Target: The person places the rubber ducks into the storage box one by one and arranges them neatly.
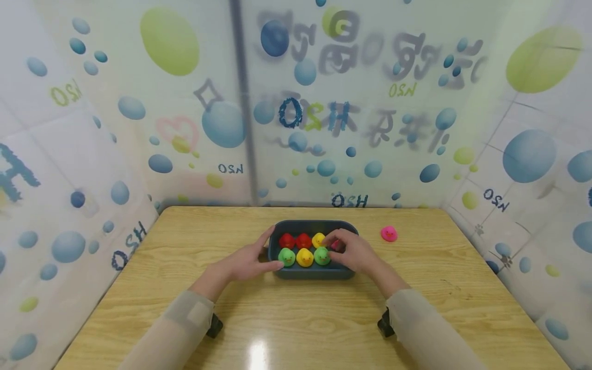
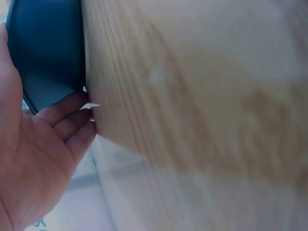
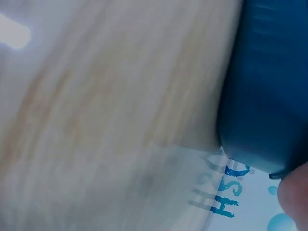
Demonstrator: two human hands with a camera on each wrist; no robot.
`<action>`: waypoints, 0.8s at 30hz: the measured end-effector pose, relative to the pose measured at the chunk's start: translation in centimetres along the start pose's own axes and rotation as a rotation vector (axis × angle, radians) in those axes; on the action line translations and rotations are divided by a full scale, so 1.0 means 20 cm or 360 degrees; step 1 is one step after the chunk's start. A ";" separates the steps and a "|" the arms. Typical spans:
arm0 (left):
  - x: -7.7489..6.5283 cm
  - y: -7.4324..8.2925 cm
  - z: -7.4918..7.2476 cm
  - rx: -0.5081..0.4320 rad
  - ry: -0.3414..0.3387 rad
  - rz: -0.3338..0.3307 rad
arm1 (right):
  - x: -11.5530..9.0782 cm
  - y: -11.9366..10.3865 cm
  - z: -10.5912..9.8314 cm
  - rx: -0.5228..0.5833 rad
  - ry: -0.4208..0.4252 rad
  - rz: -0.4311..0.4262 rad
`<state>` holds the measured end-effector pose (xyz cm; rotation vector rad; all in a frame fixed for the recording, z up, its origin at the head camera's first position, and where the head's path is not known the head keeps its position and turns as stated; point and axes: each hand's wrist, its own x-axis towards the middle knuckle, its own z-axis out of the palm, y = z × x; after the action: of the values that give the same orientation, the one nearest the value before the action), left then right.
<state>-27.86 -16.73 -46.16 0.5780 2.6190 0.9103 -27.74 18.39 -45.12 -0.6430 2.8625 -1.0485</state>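
Observation:
A dark blue rectangular tub (image 1: 315, 274) stands on the table with toy ducks inside. The back row shows two red ducks, the nearer to the middle a red duck (image 1: 303, 240), then a yellow duck (image 1: 318, 239); in front are a green duck (image 1: 287, 256), a yellow duck (image 1: 304, 257) and another green duck (image 1: 322, 256). My left hand (image 1: 245, 262) spans the tub's left end, thumb at the front rim and fingers along the outer wall. Reaching over the right end, my right hand (image 1: 353, 251) pinches a partly hidden pink duck (image 1: 336, 245) between thumb and forefinger.
Another pink duck (image 1: 389, 234) sits on the wooden table (image 1: 296, 318), to the right of the tub. Patterned curtains (image 1: 305, 169) with blue and green spots rise behind the table and on both sides.

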 end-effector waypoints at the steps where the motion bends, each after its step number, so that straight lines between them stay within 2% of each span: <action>1: 0.00 0.00 0.00 -0.0002 -0.0002 -0.0003 | 0.00 0.00 -0.01 0.0065 0.0016 -0.0019; 4: 0.00 0.00 0.00 -0.0009 -0.0005 -0.0016 | 0.00 0.02 -0.04 0.0217 0.0076 -0.0056; 6: 0.00 0.01 0.01 -0.0015 -0.0007 -0.0022 | -0.01 0.03 -0.07 0.0258 0.0125 -0.0043; 13: 0.00 0.00 0.01 -0.0020 -0.0001 -0.0007 | -0.04 0.12 -0.22 0.0151 0.0248 0.0039; 24: 0.00 -0.01 0.00 -0.0019 0.0001 -0.0015 | -0.13 0.34 -0.38 0.0042 0.0281 0.0158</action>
<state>-27.94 -16.77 -46.29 0.5624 2.6128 0.9225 -29.18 28.74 -43.67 -0.4214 2.9861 -1.1816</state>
